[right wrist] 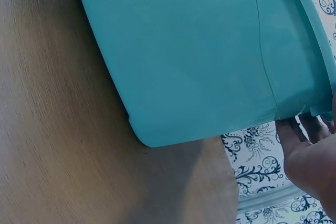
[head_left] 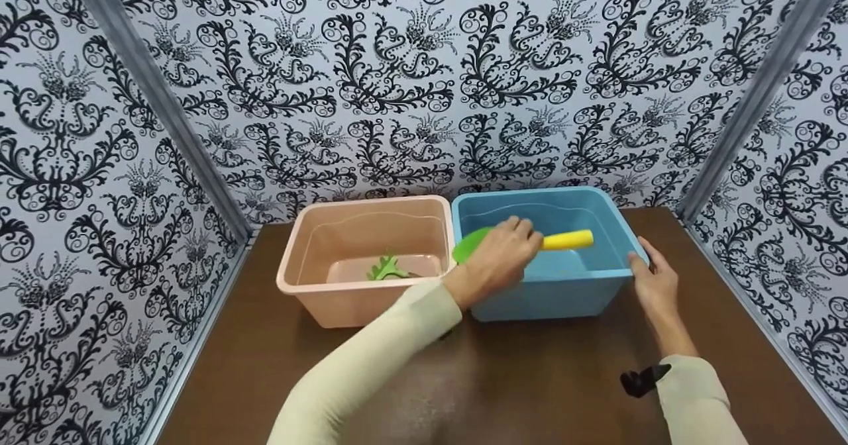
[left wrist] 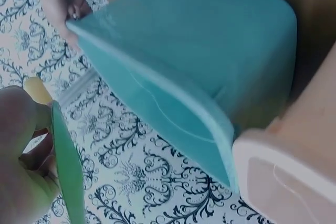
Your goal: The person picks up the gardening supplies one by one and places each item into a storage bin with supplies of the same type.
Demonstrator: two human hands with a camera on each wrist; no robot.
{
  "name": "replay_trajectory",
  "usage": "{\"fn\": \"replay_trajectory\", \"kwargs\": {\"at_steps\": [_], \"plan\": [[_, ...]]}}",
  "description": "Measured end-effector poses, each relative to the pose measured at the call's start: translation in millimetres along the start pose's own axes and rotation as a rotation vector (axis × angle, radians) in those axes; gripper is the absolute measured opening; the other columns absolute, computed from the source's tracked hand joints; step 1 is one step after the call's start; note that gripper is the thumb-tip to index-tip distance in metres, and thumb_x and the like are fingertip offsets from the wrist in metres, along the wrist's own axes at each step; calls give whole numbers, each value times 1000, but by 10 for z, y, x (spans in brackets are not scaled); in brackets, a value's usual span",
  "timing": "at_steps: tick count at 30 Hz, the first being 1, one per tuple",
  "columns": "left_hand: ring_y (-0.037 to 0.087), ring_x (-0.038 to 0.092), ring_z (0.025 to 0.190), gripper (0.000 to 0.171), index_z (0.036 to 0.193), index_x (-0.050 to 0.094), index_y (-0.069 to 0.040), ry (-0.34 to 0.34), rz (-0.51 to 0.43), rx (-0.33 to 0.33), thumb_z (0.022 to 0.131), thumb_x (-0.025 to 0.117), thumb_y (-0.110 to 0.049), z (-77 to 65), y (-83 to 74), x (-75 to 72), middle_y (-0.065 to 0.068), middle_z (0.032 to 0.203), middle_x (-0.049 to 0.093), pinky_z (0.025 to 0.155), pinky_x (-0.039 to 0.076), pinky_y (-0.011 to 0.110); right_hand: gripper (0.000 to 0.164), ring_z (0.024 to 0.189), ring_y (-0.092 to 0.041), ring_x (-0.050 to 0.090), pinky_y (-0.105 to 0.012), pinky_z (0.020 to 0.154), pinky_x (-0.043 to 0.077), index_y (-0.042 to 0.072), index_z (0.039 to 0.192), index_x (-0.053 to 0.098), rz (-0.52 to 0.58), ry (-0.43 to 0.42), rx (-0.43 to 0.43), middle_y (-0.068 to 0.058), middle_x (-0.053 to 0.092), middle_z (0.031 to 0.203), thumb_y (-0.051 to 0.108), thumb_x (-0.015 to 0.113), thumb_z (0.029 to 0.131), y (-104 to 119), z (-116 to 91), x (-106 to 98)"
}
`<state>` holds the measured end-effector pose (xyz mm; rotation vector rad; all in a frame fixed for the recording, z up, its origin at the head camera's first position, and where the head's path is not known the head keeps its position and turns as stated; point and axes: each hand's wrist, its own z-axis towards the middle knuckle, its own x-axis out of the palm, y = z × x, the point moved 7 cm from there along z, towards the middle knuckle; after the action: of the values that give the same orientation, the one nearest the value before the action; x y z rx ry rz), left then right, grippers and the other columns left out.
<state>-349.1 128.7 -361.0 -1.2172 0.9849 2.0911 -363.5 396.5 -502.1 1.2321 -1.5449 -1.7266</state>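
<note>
Over the front of the blue bin (head_left: 543,299), my left hand (head_left: 500,253) grips a toy garden trowel with a green blade (head_left: 472,245) and a yellow handle (head_left: 570,240). The handle points right across the bin's opening, and the blade points left toward the pink bin. In the left wrist view the trowel's green blade (left wrist: 68,166) appears nearly edge-on beside the fingers. My right hand (head_left: 656,286) holds the blue bin's front right corner at the rim. The right wrist view has that hand's fingers (right wrist: 289,137) at the bin's edge.
Left of the blue bin and against it stands a pink bin (head_left: 344,307), with a green toy rake head (head_left: 387,269) inside. Both stand on a brown wooden table (head_left: 530,379). Patterned walls (head_left: 397,100) enclose the back and sides.
</note>
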Motion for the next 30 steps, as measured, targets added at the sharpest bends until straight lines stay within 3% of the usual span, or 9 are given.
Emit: {"fn": "replay_trajectory", "kwargs": {"at_steps": [7,14,17,23,30], "plan": [[17,61,97,21,117,68,-10,70,29,-18,99,59,-16,204,107,64,4,108,66,85,56,26,57,150,-28,30,-45,127,29,19,158,29,12,8,16,-9,26,165,35,42,105,-16,-20,-4],[18,63,99,22,119,68,-10,111,1,-72,101,56,-15,283,131,279,5,109,67,87,57,28,56,147,-29,34,-45,125,32,20,158,32,12,-7,0,-11,30,164,35,44,105,-8,-18,5],[17,63,98,22,119,69,-11,106,17,-90,102,55,-16,317,116,355,4,108,68,86,57,27,56,145,-28,36,-43,123,34,21,157,33,4,-10,-7,-11,32,163,36,44,104,1,-14,-6],[15,64,93,20,117,70,-13,35,6,-115,101,59,-19,348,69,458,2,103,68,80,57,26,55,138,-26,41,-34,114,40,19,155,37,-24,-45,-55,-12,38,159,35,45,104,34,-22,-38],[15,64,94,17,115,71,-14,17,-19,-157,100,61,-16,281,4,699,1,103,68,80,56,26,55,139,-27,41,-40,116,40,19,156,36,-32,-30,-57,-13,37,160,36,44,104,13,-22,-25]]}}
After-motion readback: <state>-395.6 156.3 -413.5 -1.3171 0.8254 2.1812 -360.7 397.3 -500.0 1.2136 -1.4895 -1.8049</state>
